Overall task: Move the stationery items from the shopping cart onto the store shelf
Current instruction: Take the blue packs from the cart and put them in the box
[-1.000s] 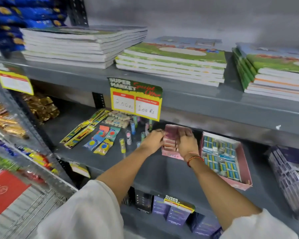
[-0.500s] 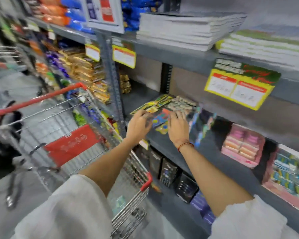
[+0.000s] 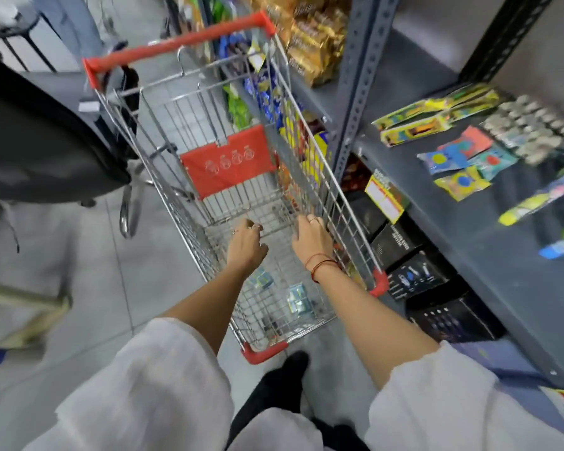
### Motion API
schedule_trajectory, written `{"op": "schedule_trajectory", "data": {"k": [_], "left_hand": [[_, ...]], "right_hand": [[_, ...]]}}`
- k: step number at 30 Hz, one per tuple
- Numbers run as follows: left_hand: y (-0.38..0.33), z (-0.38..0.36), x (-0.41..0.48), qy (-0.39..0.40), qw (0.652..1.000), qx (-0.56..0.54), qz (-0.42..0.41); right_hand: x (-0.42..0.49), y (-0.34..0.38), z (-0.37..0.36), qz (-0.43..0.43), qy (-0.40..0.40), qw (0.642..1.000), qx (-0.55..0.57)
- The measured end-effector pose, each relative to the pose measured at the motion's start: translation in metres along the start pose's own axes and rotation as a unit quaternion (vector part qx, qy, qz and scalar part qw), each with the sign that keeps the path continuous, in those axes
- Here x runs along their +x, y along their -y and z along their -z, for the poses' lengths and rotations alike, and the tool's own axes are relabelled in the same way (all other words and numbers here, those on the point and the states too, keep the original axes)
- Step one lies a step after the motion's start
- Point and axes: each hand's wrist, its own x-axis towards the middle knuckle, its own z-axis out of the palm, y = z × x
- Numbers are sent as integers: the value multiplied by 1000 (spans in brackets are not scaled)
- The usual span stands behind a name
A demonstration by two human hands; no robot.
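Closest to the camera are two white sleeves and bare forearms reaching down into the shopping cart [image 3: 331, 190]. The left hand [image 3: 245, 245] is loosely cupped with the fingers curled down and nothing in it, as far as I can see. The right hand [image 3: 311, 237] is a bit more spread, palm down, also empty, with a red thread [image 3: 323, 265] on the wrist. Both hover over the middle of the basket, not touching anything.

What's left to move sits under and behind the wrists, on the wire floor at the near end of the cart: one small bluish packet [image 3: 261, 278] below the left forearm, another small pack [image 3: 297, 299] between the two arms, and maybe something dark nearer the front edge, too blurry to call. The pack between the arms looks longer than wide, with its long axis running roughly along the cart and tilted a little toward the shelf. I can't read which end is the front.

Possible trouble: the hands look aimed past the packs, so they'd need to come back toward the body. The packs are flat on a wire grid, so a finger could snag, or a pack could tip through a gap.

Further right is the grey shelf [image 3: 437, 203] with colourful packets [image 3: 459, 157] already laid out and bare space nearby.
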Motion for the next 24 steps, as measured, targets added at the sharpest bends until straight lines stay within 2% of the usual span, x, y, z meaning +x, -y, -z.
{"op": "schedule_trajectory", "data": {"k": [3, 5, 7, 13, 16, 19, 21, 24], "left_hand": [[18, -25, 4, 121, 990, 60, 31], [35, -46, 12, 205, 969, 137, -4], [48, -62, 21, 246, 952, 178, -37], [64, -115, 54, 239, 954, 171, -64], [68, -140, 63, 237, 956, 166, -45], [76, -155, 72, 249, 949, 183, -62], [83, -160, 75, 264, 943, 188, -70], [87, -167, 73, 256, 944, 194, -75]], "right_hand": [[-2, -10, -33, -51, 60, 997, 24], [-1, -17, -53, -90, 96, 990, 40], [2, -24, -71, -136, 119, 981, 64], [1, -38, -142, -325, 197, 917, 118], [-4, -40, -173, -379, 187, 900, 110], [-2, -46, -186, -403, 202, 882, 134], [2, -50, -189, -415, 195, 886, 72], [6, -54, -196, -385, 200, 901, 9]]}}
